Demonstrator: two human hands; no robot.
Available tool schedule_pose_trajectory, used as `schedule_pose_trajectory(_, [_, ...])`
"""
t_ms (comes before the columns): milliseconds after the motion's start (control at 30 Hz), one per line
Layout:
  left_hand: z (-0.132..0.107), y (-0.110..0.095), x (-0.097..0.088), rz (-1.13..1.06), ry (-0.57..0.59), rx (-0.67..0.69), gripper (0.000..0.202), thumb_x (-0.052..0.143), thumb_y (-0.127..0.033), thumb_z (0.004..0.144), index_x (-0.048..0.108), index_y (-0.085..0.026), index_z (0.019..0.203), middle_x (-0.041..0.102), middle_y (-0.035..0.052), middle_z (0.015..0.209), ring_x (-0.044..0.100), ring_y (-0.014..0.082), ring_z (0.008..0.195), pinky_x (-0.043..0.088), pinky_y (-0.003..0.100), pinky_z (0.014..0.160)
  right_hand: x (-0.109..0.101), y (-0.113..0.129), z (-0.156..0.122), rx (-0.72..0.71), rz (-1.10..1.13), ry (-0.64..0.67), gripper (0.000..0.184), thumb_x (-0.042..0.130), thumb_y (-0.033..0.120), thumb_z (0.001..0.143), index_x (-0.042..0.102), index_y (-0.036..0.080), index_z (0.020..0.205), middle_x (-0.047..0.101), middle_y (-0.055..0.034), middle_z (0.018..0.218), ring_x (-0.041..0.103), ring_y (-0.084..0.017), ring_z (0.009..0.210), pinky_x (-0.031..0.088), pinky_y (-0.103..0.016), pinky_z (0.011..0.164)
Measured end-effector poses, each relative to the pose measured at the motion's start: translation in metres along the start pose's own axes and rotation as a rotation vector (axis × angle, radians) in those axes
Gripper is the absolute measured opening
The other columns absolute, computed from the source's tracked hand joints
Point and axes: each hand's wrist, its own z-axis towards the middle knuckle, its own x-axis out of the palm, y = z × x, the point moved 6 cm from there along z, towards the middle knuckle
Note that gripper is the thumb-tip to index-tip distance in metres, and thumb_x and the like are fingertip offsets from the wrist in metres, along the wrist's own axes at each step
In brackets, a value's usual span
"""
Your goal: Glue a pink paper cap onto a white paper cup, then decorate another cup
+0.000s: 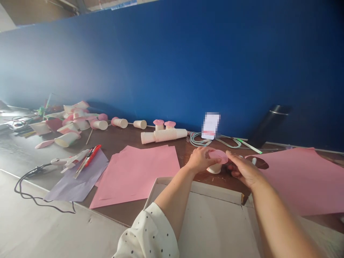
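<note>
My left hand and my right hand meet over a small white paper cup that stands on the brown table. A round pink paper disc lies on top of the cup. Both hands have their fingers closed on the disc's edges, the left from the left side, the right from the right. Behind the right hand lies a pink sheet with a round hole cut in it.
Pink sheets and a lilac sheet lie to the left. A glue gun with a black cable, red scissors, a lying stack of cups, finished pink-topped cups, a black flask and a white box lid surround me.
</note>
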Motion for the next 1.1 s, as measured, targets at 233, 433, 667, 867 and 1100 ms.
schedule_pose_trajectory(233, [-0.001, -0.001, -0.001, 0.012, 0.001, -0.022, 0.059, 0.079, -0.056, 0.075, 0.07, -0.027, 0.126, 0.065, 0.0109, 0.134, 0.055, 0.0329, 0.129, 0.044, 0.048, 0.111, -0.003, 0.005, -0.002, 0.011, 0.006, -0.032, 0.051, 0.088, 0.063, 0.061, 0.061, 0.023, 0.078, 0.061, -0.0024, 0.074, 0.043, -0.008, 0.051, 0.02, -0.018, 0.034])
schedule_pose_trajectory(433, [0.001, 0.001, 0.001, 0.013, -0.003, 0.012, 0.057, 0.079, -0.056, 0.075, 0.07, -0.029, 0.125, 0.066, 0.0099, 0.135, 0.056, 0.0322, 0.128, 0.044, 0.048, 0.111, -0.003, 0.0, -0.001, 0.025, -0.045, -0.011, 0.046, 0.084, 0.06, 0.069, 0.059, 0.022, 0.074, 0.056, -0.0003, 0.066, 0.044, -0.008, 0.05, 0.021, -0.018, 0.035])
schedule_pose_trajectory(667, [0.001, 0.001, 0.001, 0.002, -0.006, 0.004, 0.058, 0.079, -0.057, 0.075, 0.071, -0.028, 0.124, 0.066, 0.01, 0.134, 0.057, 0.0313, 0.126, 0.045, 0.046, 0.11, -0.003, -0.004, -0.003, 0.113, 0.081, 0.032, 0.04, 0.09, 0.045, 0.067, 0.062, 0.018, 0.077, 0.053, 0.0018, 0.064, 0.043, -0.005, 0.051, 0.022, -0.011, 0.035])
schedule_pose_trajectory(867, [-0.001, -0.001, -0.001, -0.002, -0.001, -0.024, 0.059, 0.08, -0.055, 0.075, 0.07, -0.026, 0.126, 0.064, 0.0108, 0.135, 0.055, 0.0323, 0.128, 0.044, 0.045, 0.11, -0.005, -0.005, -0.004, 0.142, 0.126, 0.034, 0.029, 0.086, 0.034, 0.072, 0.063, 0.018, 0.079, 0.054, 0.0012, 0.064, 0.045, -0.005, 0.051, 0.024, -0.009, 0.034])
schedule_pose_trajectory(1100, [-0.002, 0.0, 0.0, -0.025, -0.001, -0.027, 0.058, 0.079, -0.053, 0.075, 0.07, -0.026, 0.126, 0.064, 0.0113, 0.135, 0.054, 0.0323, 0.128, 0.044, 0.045, 0.11, -0.007, -0.007, -0.001, 0.131, 0.175, 0.034, 0.025, 0.086, 0.026, 0.071, 0.064, 0.017, 0.078, 0.054, 0.0011, 0.067, 0.046, -0.004, 0.053, 0.025, -0.008, 0.033])
